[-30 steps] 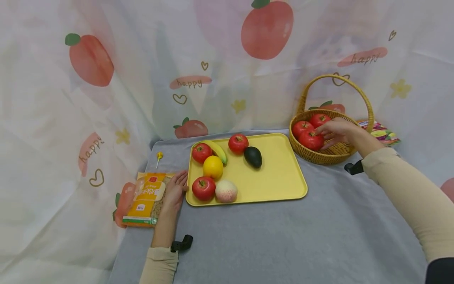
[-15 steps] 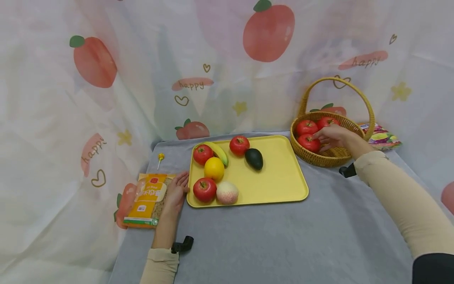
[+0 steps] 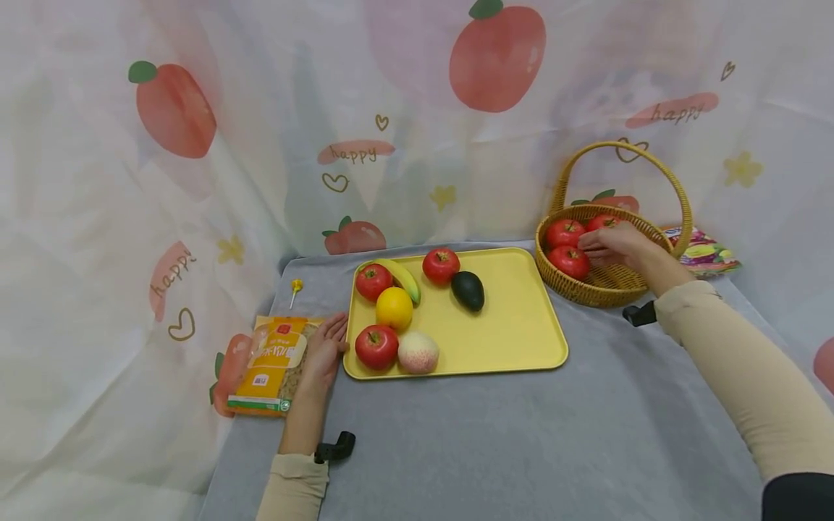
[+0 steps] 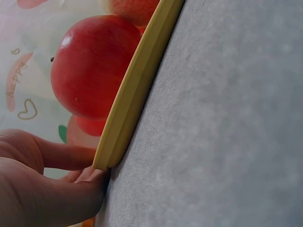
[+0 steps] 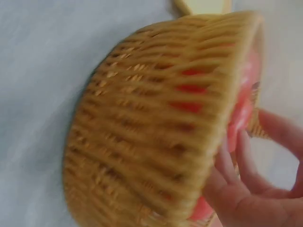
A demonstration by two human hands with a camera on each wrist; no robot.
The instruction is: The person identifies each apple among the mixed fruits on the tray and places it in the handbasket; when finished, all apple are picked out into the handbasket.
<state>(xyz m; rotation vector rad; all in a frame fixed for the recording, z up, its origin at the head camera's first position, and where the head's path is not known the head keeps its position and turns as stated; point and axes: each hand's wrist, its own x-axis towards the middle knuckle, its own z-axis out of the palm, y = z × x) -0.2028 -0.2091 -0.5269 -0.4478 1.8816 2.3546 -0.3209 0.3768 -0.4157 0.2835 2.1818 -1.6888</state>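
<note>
In the head view, my right hand is inside the wicker basket, beside several red apples, with its fingers loosely extended toward the front apple. The blurred right wrist view shows the fingers past the basket rim, close to the apples; contact is unclear. At the left end of the yellow tray, my left hand rests with fairly straight fingers against the rim. On that tray lie several red apples, a banana, a yellow round fruit, a pale peach and an avocado.
An orange bag of dry food lies left of the left hand, partly under it. Behind it is a yellow lollipop. A colourful packet sits behind the basket, whose tall handle arches above the right hand.
My right hand has shifted slightly inside the basket. The front apple there has moved a little left, and the two behind it a little right. The left hand stays at the tray.
</note>
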